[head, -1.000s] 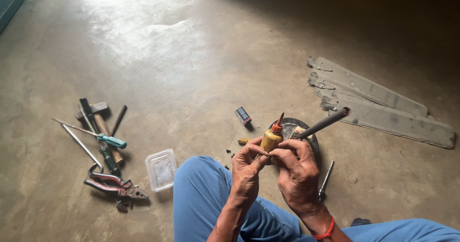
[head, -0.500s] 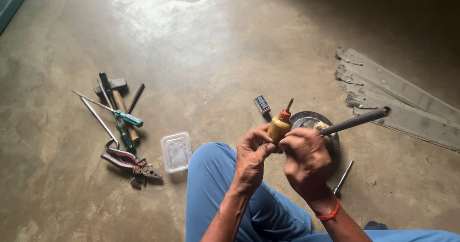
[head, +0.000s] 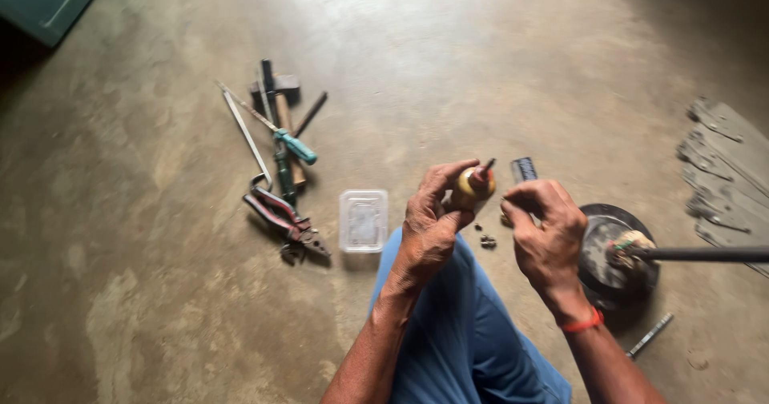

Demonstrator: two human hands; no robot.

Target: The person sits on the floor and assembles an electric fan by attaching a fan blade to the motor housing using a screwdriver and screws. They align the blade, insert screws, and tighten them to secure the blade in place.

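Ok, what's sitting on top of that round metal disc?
On the round metal disc sits a wire-wound bundle with a dark rod running out right. Whatever lies beneath the bundle is covered.

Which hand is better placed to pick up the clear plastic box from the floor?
Probably the right hand: it seems free, though farther from the clear plastic box. The left hand is nearer but grips the yellow bottle.

Small yellow plastic squeeze bottle w/ red nozzle cap (head: 473,186), tilted nozzle up-right, gripped in left hand (head: 428,224) fingers, above blue trouser knee, just beside right hand (head: 549,240)
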